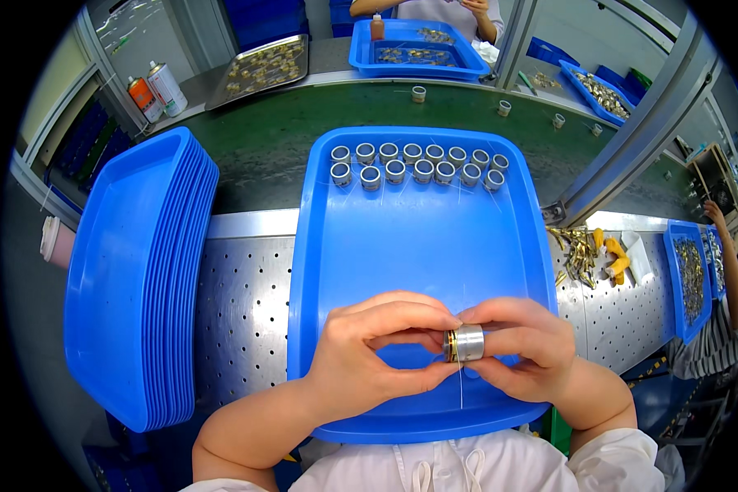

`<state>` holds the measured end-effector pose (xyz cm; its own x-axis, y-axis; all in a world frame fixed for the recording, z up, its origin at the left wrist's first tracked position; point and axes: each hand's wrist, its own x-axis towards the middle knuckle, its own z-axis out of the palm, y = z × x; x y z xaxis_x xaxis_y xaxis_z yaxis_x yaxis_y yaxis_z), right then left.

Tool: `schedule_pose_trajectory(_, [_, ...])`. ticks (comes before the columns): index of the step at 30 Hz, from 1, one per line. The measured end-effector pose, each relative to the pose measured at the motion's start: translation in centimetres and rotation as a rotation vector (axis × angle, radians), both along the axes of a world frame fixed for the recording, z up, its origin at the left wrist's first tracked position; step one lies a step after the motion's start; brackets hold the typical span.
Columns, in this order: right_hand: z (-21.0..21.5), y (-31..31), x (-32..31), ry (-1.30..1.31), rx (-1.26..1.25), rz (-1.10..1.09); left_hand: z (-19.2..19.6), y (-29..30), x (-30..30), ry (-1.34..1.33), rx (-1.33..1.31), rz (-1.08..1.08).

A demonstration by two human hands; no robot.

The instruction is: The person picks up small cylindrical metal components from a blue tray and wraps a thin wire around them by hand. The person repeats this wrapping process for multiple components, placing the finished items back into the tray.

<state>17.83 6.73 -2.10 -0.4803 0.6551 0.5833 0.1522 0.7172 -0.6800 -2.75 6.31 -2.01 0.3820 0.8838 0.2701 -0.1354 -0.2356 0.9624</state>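
Both my hands meet over the near part of a blue tray (369,246). Between them is a short silver metal cylinder (467,343) with gold-coloured bands at its left end and a thin wire hanging from it. My left hand (369,348) pinches the banded left end with thumb and fingers. My right hand (533,344) grips the silver right end, its fingers curled round it. At the tray's far end, two rows of similar silver cylinders (394,170) stand upright, several with thin wires sticking out.
To the left stands a stack of blue trays (139,279). Beyond my tray runs a green conveyor (262,148) carrying a few cylinders (419,94). Brass-coloured pieces (580,254) and yellow finger covers (617,261) lie on the perforated metal table (246,320). Co-workers sit across and at right.
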Motion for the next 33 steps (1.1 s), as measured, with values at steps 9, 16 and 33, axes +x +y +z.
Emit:
schedule_pose_trajectory(9, [-0.12,0.11,-0.04,0.015,0.013,-0.007,-0.08,-0.11,-0.03,-0.046,-0.082,-0.015])
schedule_pose_trajectory(16, [0.12,0.07,0.12,-0.049,0.115,-0.088,-0.15,0.17,-0.34,-0.266,-0.495,-0.116])
schedule_pose_trajectory(33, [0.38,0.32,-0.20,-0.085,0.158,-0.041,0.14,0.12,-0.30,-0.169,-0.508,-0.141])
